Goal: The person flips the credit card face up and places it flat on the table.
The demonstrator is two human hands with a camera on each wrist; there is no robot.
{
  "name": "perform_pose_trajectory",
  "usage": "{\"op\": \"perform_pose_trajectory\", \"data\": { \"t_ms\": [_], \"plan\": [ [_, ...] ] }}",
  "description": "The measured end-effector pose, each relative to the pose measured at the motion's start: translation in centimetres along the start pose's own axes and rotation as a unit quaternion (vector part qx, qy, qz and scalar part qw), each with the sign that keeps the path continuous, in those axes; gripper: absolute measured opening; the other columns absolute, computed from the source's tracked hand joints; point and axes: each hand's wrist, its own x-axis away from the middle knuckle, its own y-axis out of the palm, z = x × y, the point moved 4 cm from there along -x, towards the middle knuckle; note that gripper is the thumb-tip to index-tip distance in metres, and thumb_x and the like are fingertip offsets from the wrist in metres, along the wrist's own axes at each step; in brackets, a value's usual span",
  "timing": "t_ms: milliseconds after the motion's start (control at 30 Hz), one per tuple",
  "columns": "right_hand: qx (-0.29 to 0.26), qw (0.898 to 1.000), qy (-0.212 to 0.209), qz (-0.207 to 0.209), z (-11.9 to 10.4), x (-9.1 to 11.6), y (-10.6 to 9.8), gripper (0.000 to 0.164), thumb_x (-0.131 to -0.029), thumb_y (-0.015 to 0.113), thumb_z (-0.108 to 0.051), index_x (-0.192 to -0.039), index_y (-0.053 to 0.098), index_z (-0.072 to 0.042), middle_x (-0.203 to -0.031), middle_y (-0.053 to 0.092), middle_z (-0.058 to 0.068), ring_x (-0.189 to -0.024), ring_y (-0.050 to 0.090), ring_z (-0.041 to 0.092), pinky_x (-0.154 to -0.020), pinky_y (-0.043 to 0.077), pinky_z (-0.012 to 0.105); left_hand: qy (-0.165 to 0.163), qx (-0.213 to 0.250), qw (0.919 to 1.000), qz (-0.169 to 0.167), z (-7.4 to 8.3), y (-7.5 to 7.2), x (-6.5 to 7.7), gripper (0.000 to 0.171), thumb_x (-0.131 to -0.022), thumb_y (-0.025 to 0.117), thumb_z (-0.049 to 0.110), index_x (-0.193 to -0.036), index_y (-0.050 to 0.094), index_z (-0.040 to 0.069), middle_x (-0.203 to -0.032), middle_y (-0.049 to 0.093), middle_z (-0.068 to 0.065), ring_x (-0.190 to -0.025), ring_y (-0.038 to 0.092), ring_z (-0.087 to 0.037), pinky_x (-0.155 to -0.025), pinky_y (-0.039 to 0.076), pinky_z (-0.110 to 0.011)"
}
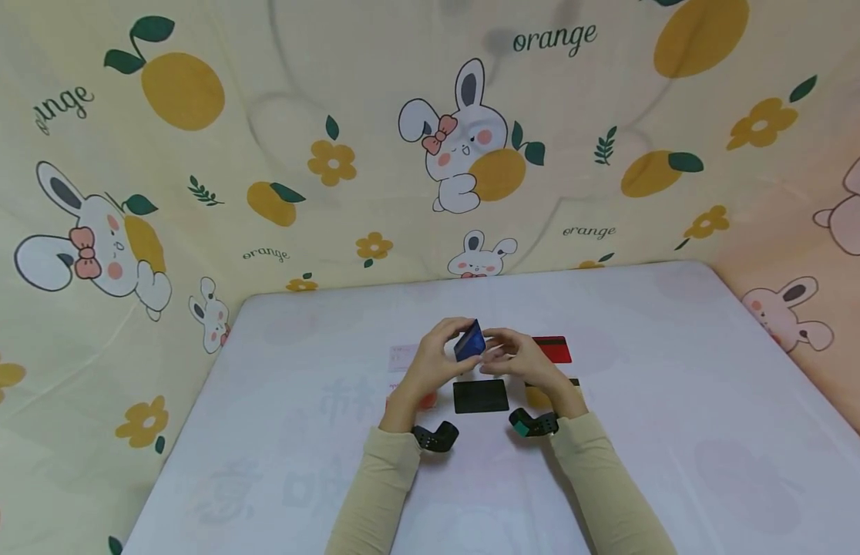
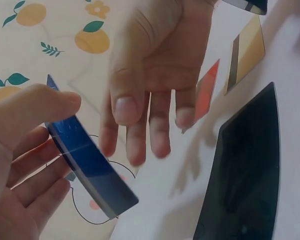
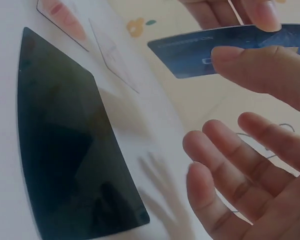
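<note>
A blue card (image 1: 469,341), tilted up above the table, is pinched between the thumb and fingers of my left hand (image 1: 435,356). In the left wrist view the card (image 2: 92,167) shows a dark band along one long edge. Close beside it, my right hand (image 1: 522,356) has its fingers spread and relaxed; the left wrist view shows a gap between it and the card. From the right wrist, the right thumb overlaps the card (image 3: 190,55) in the picture. A black card (image 1: 481,396) lies flat on the table below both hands.
On the white table (image 1: 298,462), a red card (image 1: 555,349) with a dark stripe and a gold card (image 1: 537,398) lie right, the latter partly behind the right wrist. A pale card (image 1: 402,357) and an orange-red patterned card (image 1: 427,401) lie left, partly covered by the left arm.
</note>
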Motion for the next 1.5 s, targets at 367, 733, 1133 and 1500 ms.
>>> {"op": "perform_pose_trajectory", "data": {
  "t_ms": [367,733,1133,1500],
  "plan": [
    [-0.049,0.996,-0.047,-0.059,-0.2,-0.3,1.3,0.059,-0.085,0.067,-0.006,-0.136,0.043,0.012,-0.125,0.056,0.035,-0.099,0.067,0.020,-0.083,0.056,0.022,0.015,0.017,0.9997,-0.001,0.9,0.0,0.1,0.060,-0.079,0.078,0.011,-0.133,0.053,0.003,-0.133,0.057,-0.016,-0.123,0.057,-0.029,-0.104,0.048,-0.042],
    [-0.051,0.995,-0.052,-0.062,-0.2,-0.5,2.2,0.059,-0.082,0.073,-0.008,-0.134,0.048,0.007,-0.136,0.053,0.029,-0.106,0.058,0.014,-0.091,0.049,0.024,0.018,0.015,0.9997,-0.012,1.3,0.2,0.0,0.061,-0.079,0.078,0.010,-0.134,0.052,0.001,-0.133,0.056,-0.018,-0.124,0.056,-0.031,-0.102,0.048,-0.048],
    [-0.053,0.995,-0.057,-0.062,-0.2,-0.5,2.2,0.059,-0.083,0.071,-0.004,-0.134,0.047,0.011,-0.123,0.064,0.026,-0.096,0.062,0.003,-0.087,0.051,0.019,0.015,0.030,0.9994,-0.010,1.5,0.0,-0.1,0.062,-0.080,0.077,0.010,-0.136,0.050,0.002,-0.134,0.055,-0.017,-0.122,0.057,-0.029,-0.105,0.047,-0.041],
    [-0.057,0.996,-0.039,-0.063,-0.2,-0.6,2.0,0.057,-0.082,0.070,-0.002,-0.133,0.048,0.009,-0.096,0.067,0.004,-0.081,0.061,0.007,-0.080,0.054,0.020,0.029,0.051,0.9983,0.002,1.7,-0.4,-0.1,0.058,-0.082,0.075,0.009,-0.135,0.052,0.003,-0.129,0.058,-0.017,-0.123,0.056,-0.030,-0.105,0.046,-0.047]
  ]
}}
